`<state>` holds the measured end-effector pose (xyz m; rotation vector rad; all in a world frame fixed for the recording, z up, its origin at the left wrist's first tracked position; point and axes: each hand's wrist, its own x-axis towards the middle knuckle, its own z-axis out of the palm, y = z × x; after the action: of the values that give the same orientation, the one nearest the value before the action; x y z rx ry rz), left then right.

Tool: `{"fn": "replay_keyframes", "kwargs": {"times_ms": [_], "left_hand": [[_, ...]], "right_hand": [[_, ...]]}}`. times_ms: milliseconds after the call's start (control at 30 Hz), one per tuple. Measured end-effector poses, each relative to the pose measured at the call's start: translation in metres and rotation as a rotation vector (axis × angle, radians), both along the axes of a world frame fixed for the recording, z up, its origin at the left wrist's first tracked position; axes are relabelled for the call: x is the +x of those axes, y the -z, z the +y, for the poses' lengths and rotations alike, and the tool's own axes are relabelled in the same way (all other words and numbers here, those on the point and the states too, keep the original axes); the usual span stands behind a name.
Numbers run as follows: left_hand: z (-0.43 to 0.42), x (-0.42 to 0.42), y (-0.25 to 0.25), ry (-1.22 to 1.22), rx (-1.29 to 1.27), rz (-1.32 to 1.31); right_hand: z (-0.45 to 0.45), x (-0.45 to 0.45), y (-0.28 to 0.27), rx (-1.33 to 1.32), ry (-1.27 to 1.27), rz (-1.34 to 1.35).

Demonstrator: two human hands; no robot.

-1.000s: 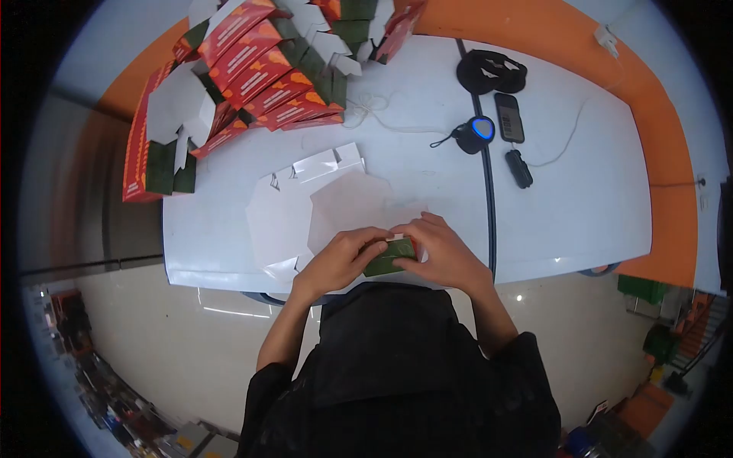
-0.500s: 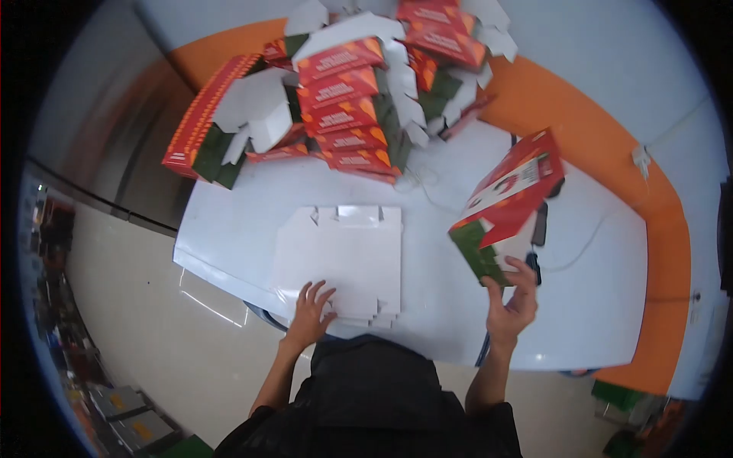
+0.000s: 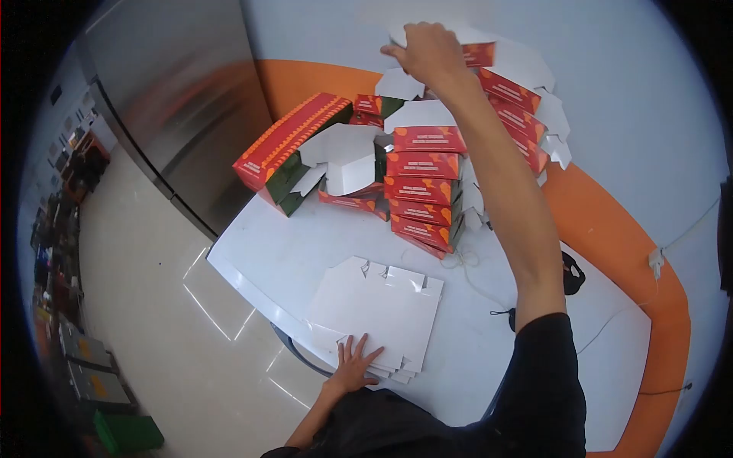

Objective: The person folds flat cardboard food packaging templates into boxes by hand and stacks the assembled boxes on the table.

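My left hand (image 3: 355, 369) lies with fingers spread on the lower left part of a stack of flat white cardboard blanks (image 3: 382, 313). Stretched far forward, my right hand (image 3: 435, 57) is closed at the top of the piled red cartons, its fingertips mostly hidden behind it. A blurred white carton part (image 3: 427, 11) shows just beyond that hand. Below it stands a column of folded red cartons (image 3: 422, 166) with green sides and white flaps. More red cartons (image 3: 513, 91) are piled to the right, partly behind my forearm.
A long red carton (image 3: 294, 141) and an open white-lined one (image 3: 355, 164) stand at the left of the white table (image 3: 259, 237). A black object (image 3: 573, 273) and thin cables lie on the right. An orange-banded wall (image 3: 611, 244) and a metal cabinet (image 3: 175, 84) border the table.
My right hand has carried a red carton from the right side of the table up to the far piles. My left hand has settled flat on the blanks. The view has shifted.
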<state>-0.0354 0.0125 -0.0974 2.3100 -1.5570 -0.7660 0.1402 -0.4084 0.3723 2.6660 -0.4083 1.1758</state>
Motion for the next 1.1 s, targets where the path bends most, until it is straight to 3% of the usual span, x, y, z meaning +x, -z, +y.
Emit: {"fn": "replay_keyframes", "kwargs": {"times_ms": [67,167,367,467,600,700,767,800,833,867,933,1000,1100], "left_hand": [[0.000,-0.004,0.000,-0.021,-0.035,-0.059],[0.002,-0.005,-0.006,-0.054,-0.122,-0.094],[0.001,0.012,0.012,0.112,-0.438,-0.143],[-0.007,0.021,0.022,0.223,-0.460,-0.066],[-0.019,0.038,0.005,0.363,-0.360,0.062],[-0.026,0.045,0.000,0.510,-0.267,0.077],[-0.023,0.044,0.002,0.477,-0.407,0.010],[-0.020,0.041,0.005,0.461,-0.476,-0.019],[-0.019,0.040,0.010,0.481,-0.450,-0.038],[-0.018,0.039,0.016,0.503,-0.423,-0.054],[-0.018,0.045,0.014,0.546,-0.367,-0.034],[-0.020,0.054,-0.001,0.588,-0.304,0.057],[-0.047,0.093,-0.032,0.587,-0.017,0.438]], "right_hand": [[0.004,0.026,0.010,0.076,-0.045,0.067],[0.025,0.018,0.031,0.122,-0.338,-0.229],[0.061,-0.102,0.065,0.641,-0.500,-0.149],[0.063,-0.174,0.133,0.756,-0.489,0.050],[0.079,-0.266,0.229,1.094,-0.424,0.173],[0.099,-0.323,0.314,1.471,-0.291,0.001],[0.134,-0.346,0.355,1.646,-0.242,-0.204],[0.149,-0.357,0.390,1.630,-0.264,-0.238],[0.167,-0.365,0.412,1.550,-0.136,-0.062],[0.187,-0.370,0.423,1.642,-0.120,0.054],[0.219,-0.366,0.425,1.434,-0.100,0.279],[0.243,-0.372,0.429,1.314,-0.069,0.443],[0.249,-0.367,0.436,1.249,-0.044,0.543]]}}
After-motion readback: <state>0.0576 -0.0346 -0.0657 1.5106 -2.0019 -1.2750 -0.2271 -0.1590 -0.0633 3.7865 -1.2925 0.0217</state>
